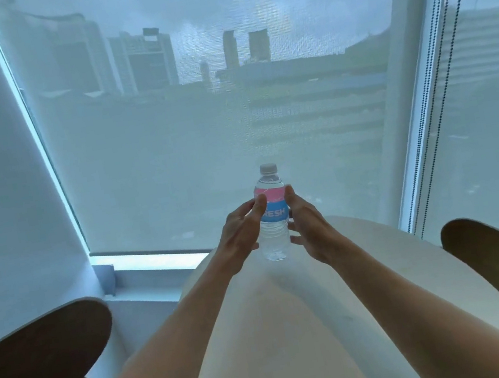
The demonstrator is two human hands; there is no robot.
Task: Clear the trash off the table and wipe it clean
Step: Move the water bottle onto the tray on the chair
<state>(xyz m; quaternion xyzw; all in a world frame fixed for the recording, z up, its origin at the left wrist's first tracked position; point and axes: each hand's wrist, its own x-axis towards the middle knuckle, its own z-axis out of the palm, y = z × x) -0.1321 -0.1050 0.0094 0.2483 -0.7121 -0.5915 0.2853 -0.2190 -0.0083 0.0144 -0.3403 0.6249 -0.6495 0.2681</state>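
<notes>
Both forearms are stretched over the desk (296, 328); near its far edge the water bottle (273, 217) is flanked by spread fingers (257, 207) of left hand (241, 229) and right hand (308, 228). It should be gripped mid-label, kept upright.

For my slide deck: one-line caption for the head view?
Both hands, left and right, flank an upright capped water bottle on a pale table.
</notes>
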